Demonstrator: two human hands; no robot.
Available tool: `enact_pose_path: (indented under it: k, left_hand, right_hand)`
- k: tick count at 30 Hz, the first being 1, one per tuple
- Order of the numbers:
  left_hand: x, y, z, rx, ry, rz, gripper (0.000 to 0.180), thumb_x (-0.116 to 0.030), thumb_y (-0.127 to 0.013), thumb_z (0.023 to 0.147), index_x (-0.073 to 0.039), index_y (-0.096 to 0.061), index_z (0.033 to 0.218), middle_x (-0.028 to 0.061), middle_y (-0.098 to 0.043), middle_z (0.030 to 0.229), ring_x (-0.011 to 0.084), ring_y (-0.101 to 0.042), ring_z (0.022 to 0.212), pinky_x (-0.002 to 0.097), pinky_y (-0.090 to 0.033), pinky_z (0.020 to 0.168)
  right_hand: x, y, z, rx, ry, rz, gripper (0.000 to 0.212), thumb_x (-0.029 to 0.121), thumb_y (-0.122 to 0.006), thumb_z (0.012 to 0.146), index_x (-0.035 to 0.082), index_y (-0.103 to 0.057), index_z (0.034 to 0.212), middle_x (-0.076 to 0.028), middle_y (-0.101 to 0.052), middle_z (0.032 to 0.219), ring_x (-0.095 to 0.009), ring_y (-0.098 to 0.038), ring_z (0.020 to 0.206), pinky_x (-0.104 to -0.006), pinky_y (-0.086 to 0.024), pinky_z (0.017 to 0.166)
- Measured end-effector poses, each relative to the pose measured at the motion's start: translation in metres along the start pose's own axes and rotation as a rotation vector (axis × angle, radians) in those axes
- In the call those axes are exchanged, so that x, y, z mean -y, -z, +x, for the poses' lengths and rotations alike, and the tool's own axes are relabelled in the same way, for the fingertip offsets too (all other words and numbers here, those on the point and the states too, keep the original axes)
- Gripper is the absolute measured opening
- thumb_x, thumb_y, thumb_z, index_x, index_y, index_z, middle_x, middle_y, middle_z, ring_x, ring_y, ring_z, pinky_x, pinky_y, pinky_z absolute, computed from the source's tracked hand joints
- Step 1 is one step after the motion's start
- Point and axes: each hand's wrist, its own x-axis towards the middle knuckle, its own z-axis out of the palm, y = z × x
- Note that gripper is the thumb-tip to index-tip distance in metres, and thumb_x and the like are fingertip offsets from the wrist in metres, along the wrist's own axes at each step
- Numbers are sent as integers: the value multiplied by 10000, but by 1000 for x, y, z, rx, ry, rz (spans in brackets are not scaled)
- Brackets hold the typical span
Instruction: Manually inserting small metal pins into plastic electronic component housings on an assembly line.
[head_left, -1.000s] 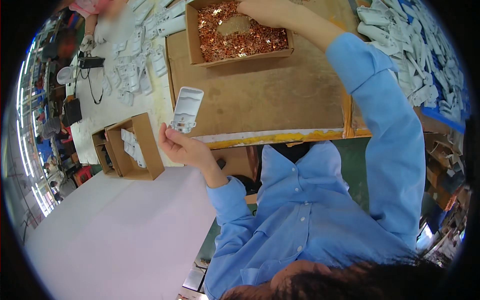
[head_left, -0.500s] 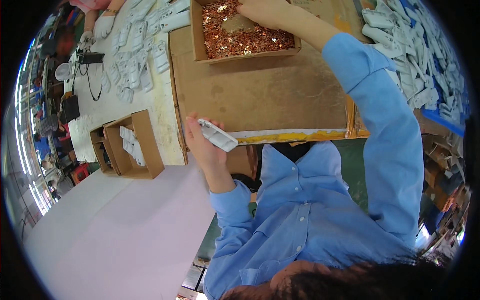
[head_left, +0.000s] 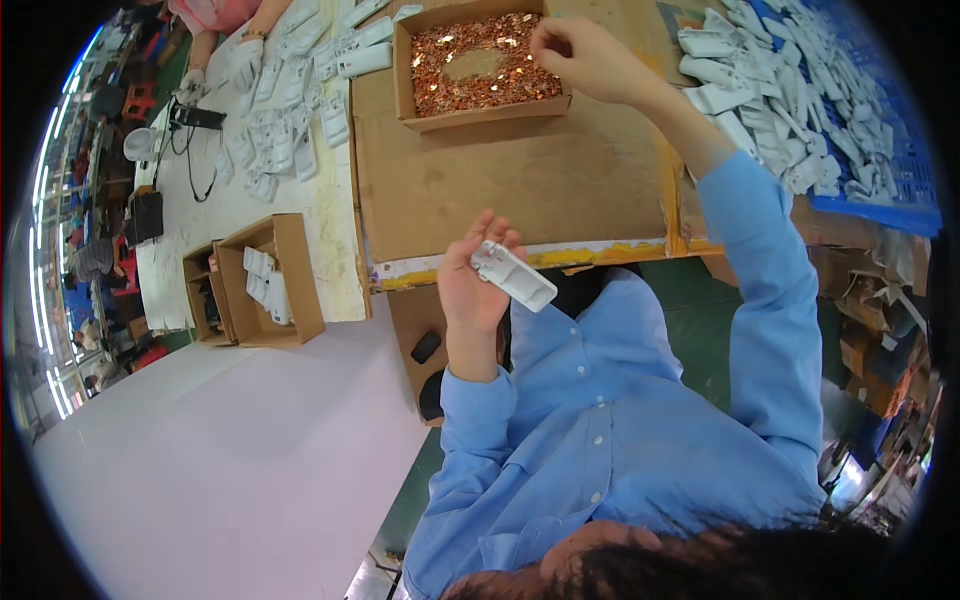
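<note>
My left hand (head_left: 477,287) holds a white plastic housing (head_left: 522,280), an oblong shell with its hollow side up, just off the near edge of the table. Fingers curl behind the shell's upper end. My right hand (head_left: 585,62) hovers over the right wall of a shallow cardboard box (head_left: 490,119), thumb and fingertips pinched together. Whatever lies in that pinch is too small to make out. Many small copper-coloured metal pieces (head_left: 440,92) cover the floor of the box, apart from a bare patch in the middle.
At right, a blue crate (head_left: 880,215) overflows with white plastic parts (head_left: 790,110). More white housings (head_left: 285,135) lie on the left table. Two small cartons (head_left: 318,285) stand at its corner, one holding housings. A co-worker's gloved hand (head_left: 246,62) is at the far left.
My right hand has come out of the copper pieces to the box's right side. The left hand has shifted right with the housing, and the view has turned slightly.
</note>
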Motion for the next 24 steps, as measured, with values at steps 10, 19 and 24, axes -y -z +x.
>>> enact_pose_path:
  k: [10,19,24]
  left_hand:
    - [86,-30,-9,-159,195,-113,541,20,-451,721,41,-439,1261,263,-491,1285,405,-504,1232,608,-368,1093]
    - [136,-31,-18,-43,72,257,580,129,-501,817,-8,-360,1363,199,-535,1282,316,-530,1256,451,-441,1093]
    - [139,-32,-27,-64,32,376,368,-84,-570,976,-34,-470,1326,137,-599,1260,218,-628,1126,345,-555,929]
  right_hand:
    - [5,3,-172,-278,-319,646,92,101,-619,924,33,-616,986,6,-608,861,-71,-548,794,-226,-438,731]
    - [14,-12,-263,-498,-293,1206,111,84,-653,921,31,-616,1010,-23,-639,933,-106,-605,848,-254,-486,774]
    - [16,-26,-295,-556,-321,1401,143,51,-662,907,20,-619,1040,-41,-649,944,-122,-618,851,-256,-499,767]
